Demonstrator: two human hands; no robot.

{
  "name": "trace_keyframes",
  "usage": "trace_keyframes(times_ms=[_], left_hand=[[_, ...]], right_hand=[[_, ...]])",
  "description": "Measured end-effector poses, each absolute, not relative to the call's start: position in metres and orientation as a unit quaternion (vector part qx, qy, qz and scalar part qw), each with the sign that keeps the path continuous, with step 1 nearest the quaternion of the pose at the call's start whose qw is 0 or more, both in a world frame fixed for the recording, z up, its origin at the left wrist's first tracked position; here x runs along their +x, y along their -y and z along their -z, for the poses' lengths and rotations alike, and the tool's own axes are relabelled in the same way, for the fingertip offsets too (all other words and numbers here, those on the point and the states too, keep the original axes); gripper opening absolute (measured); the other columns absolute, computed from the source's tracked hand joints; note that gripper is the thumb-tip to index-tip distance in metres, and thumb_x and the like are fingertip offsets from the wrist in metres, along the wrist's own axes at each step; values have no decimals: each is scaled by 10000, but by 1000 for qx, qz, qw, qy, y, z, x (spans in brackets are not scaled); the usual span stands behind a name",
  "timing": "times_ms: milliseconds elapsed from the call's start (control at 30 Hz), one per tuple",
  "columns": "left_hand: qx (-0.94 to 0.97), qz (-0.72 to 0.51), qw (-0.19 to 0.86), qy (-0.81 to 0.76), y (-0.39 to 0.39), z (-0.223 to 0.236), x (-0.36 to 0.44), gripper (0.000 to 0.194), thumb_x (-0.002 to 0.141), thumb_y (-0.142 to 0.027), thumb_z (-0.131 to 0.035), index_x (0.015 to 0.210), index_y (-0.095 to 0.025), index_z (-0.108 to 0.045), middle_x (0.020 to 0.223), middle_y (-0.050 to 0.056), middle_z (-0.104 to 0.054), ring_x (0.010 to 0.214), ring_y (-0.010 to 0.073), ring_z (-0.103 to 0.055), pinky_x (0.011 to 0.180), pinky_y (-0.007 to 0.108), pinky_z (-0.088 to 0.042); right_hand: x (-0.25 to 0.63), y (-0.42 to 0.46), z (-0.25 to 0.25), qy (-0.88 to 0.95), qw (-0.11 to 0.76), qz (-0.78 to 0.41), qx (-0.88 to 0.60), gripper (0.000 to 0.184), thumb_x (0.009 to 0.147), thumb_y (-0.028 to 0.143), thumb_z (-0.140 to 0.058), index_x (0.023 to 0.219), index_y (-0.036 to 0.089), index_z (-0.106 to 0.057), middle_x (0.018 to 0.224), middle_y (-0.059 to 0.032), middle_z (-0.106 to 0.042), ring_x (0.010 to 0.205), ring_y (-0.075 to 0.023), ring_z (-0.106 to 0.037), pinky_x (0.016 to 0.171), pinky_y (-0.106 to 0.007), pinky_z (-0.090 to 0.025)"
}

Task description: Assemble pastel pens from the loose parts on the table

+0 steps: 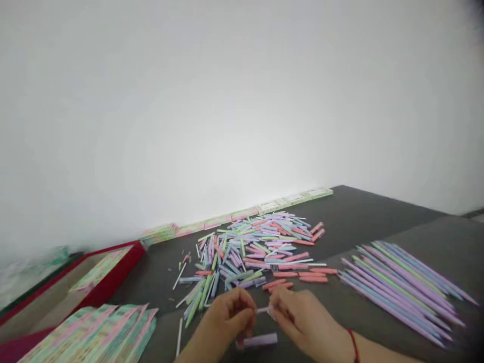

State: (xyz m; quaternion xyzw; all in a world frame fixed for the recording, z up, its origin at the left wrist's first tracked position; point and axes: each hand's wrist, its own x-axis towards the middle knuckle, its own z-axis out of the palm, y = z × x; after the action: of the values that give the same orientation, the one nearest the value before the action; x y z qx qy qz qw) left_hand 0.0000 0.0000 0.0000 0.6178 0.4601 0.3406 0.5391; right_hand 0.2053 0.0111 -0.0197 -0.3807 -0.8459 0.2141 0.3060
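My left hand (235,313) is low in the middle, fingers curled into a pinch. My right hand (299,316), with a red cord (354,345) at the wrist, faces it with its fingertips pinched together. A thin pale stick (261,310) spans the gap between both sets of fingertips; its ends are hidden. Just below, a short lilac tube (260,340) has one end against or under my left fingers; I cannot tell whether it is held or lying on the table. Beyond my hands spreads a pile of short pastel tubes (242,252), with thin white sticks (179,277) among them.
Long pastel pen-like sticks (404,292) lie in a row at the right on the dark table (363,212). At the left are fanned printed packs (94,333) and a red box (109,272) with packs inside. More packs (242,214) line the wall.
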Motion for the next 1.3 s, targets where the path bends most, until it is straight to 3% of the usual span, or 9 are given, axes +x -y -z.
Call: trace_keyframes(times_ms=[233, 500, 700, 867, 933, 1000, 1100, 1300], left_hand=[[638, -338, 512, -464, 8, 4, 11, 70, 785, -234, -550, 792, -165, -547, 598, -44, -540, 478, 92, -482, 445, 195, -392], [773, -331, 250, -480, 17, 1, 16, 112, 843, -173, -495, 765, -191, -574, 684, -18, -586, 610, 123, -542, 584, 210, -391], [789, -315, 162, -501, 19, 7, 16, 96, 847, -196, -508, 754, -218, -511, 671, -39, -561, 599, 123, -537, 588, 206, -382], [776, -323, 190, -507, 19, 5, 17, 160, 749, -127, -545, 863, -231, -500, 696, -47, -572, 599, 125, -536, 588, 205, -393], [765, -336, 225, -502, 19, 3, 16, 165, 792, -170, -513, 947, -227, -502, 687, -44, -577, 574, 127, -533, 555, 206, -388], [755, -337, 251, -504, 19, 1, 16, 86, 871, -249, -445, 895, -220, -522, 641, -39, -566, 537, 126, -525, 514, 207, -369], [747, -327, 272, -510, 18, 1, 16, 216, 905, -291, -419, 730, -215, -521, 584, -43, -535, 507, 119, -514, 501, 205, -363], [750, -358, 247, -499, 21, 5, 20, 155, 872, -253, -481, 750, -209, -566, 607, -44, -554, 520, 112, -524, 532, 199, -382]], right_hand=[[202, -5, 18, 864, 274, -202, -371, 88, 888, 242, -479, 837, 216, -546, 734, 8, -648, 643, -152, -565, 558, -254, -270], [201, -9, 20, 821, 315, -293, -376, 80, 892, 253, -500, 853, 222, -562, 734, 27, -631, 683, -146, -563, 587, -240, -307], [193, -9, 21, 770, 347, -392, -365, 125, 872, 254, -488, 765, 199, -520, 670, 37, -518, 622, -133, -470, 559, -234, -306], [189, -11, 25, 728, 356, -456, -368, 161, 869, 289, -486, 738, 196, -490, 624, 51, -449, 583, -126, -426, 534, -228, -302], [191, -12, 27, 741, 360, -428, -371, 161, 875, 284, -494, 742, 196, -505, 639, 44, -490, 600, -128, -454, 549, -228, -311], [194, -13, 28, 765, 362, -383, -371, 133, 878, 268, -510, 769, 197, -538, 677, 33, -557, 634, -132, -499, 575, -228, -325], [199, -13, 30, 793, 358, -330, -367, 102, 889, 259, -520, 828, 210, -586, 742, 24, -634, 686, -138, -558, 605, -230, -339], [206, -13, 28, 817, 343, -292, -360, 133, 915, 303, -512, 860, 231, -609, 797, 31, -684, 732, -136, -607, 630, -226, -352]])
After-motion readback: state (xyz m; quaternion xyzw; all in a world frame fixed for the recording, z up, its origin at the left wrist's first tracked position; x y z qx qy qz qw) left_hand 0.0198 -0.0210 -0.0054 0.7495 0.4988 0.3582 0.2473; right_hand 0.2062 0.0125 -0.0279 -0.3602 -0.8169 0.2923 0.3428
